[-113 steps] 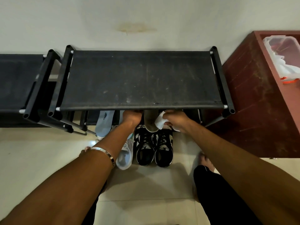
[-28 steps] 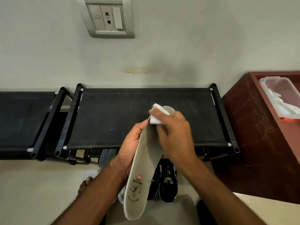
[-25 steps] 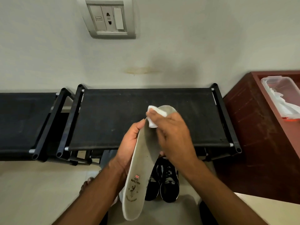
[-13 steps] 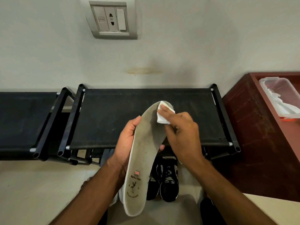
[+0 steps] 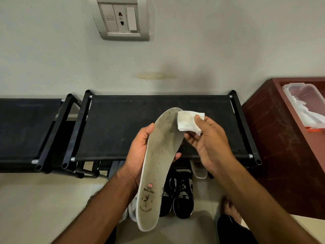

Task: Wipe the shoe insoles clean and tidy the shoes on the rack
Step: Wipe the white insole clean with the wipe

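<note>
Now the left hand (image 5: 139, 152) grips a long grey foam insole (image 5: 158, 166) above the black fabric shoe rack (image 5: 123, 124), while the right hand (image 5: 209, 143) pinches a stained white wipe (image 5: 186, 123) beside its toe; black sneakers (image 5: 177, 196) sit on the floor below.

Both forearms reach forward, left hand (image 5: 139, 154) curled in a grip, right hand (image 5: 209, 145) pinching.

Grey insole (image 5: 161, 166) (smudged), soiled wipe (image 5: 187, 122)

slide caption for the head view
Left hand holds an insole; right hand pinches a wipe.
</note>
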